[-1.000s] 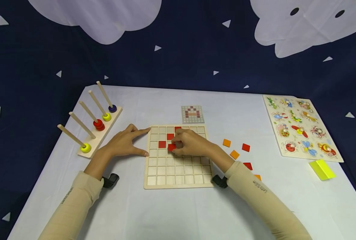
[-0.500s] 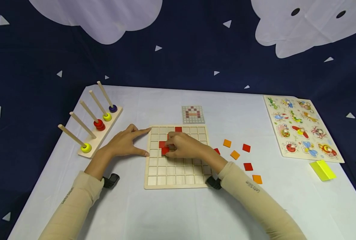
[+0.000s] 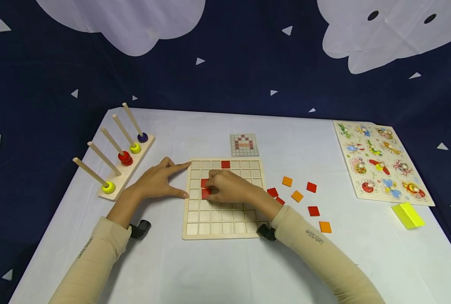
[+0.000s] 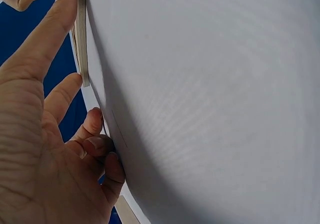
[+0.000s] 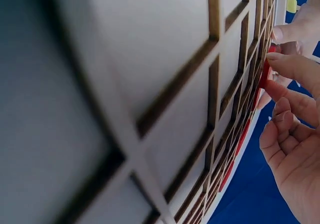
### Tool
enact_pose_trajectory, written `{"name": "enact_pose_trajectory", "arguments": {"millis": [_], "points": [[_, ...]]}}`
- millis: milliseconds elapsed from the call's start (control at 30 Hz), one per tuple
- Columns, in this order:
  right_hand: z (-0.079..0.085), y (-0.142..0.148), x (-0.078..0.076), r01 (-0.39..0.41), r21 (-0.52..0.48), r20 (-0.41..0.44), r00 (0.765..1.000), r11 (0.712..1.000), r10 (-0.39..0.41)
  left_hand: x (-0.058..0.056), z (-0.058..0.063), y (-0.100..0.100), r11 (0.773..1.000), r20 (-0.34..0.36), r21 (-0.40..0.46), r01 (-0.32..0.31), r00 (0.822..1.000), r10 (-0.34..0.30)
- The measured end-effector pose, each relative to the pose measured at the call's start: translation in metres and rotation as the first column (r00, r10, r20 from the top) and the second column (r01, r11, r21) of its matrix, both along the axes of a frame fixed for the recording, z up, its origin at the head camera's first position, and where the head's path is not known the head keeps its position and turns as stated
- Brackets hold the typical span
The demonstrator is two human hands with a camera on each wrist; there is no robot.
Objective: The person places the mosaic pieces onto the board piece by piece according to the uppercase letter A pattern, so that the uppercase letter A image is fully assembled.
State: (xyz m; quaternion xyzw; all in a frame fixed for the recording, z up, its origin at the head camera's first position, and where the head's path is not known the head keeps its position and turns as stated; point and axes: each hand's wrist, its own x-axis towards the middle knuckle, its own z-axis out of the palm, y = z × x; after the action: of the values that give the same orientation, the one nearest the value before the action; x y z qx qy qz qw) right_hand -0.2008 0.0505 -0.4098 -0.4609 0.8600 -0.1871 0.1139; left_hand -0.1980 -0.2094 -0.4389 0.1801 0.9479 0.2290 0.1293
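We are bracing the grid board [image 3: 228, 216] at nine o'clock with our spread left hand [image 3: 155, 181], seemingly for steadiness; our right hand [image 3: 230, 186] is pinching a red tile [image 3: 205, 194] nine o'clock of centre.

I saw a pale wooden board [image 3: 228, 228] over the feed, gridded in squares, with red tiles [image 3: 225, 164] on it; the loose tiles [image 3: 314, 211] were red or orange. The card [image 3: 244, 145] bore dark red and orange squares on grey. My view showed yellow, red and dark blue rings [image 3: 125, 158].
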Motion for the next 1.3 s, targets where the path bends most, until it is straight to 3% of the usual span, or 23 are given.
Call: {"name": "enact_pose_trajectory", "arguments": {"millis": [367,633,1033,1300], "points": [[0.000,-0.003,0.002,0.022,0.050,-0.054,0.998,0.999,-0.019,0.000,0.000,0.000,1.000,-0.004,-0.002,0.002,1.000,-0.002],[0.000,-0.004,0.005,0.053,0.061,-0.044,0.998,0.997,-0.051,0.000,0.001,0.000,1.000,-0.001,-0.001,0.004,1.000,-0.004],[-0.001,-0.007,0.007,0.036,0.084,-0.087,0.996,0.996,-0.028,0.000,0.000,0.001,1.000,-0.003,0.001,-0.002,1.000,0.002],[0.009,0.005,0.003,0.044,0.012,-0.005,0.999,0.999,-0.044,0.001,0.001,0.001,1.000,-0.003,-0.007,-0.005,1.000,0.005]]}}
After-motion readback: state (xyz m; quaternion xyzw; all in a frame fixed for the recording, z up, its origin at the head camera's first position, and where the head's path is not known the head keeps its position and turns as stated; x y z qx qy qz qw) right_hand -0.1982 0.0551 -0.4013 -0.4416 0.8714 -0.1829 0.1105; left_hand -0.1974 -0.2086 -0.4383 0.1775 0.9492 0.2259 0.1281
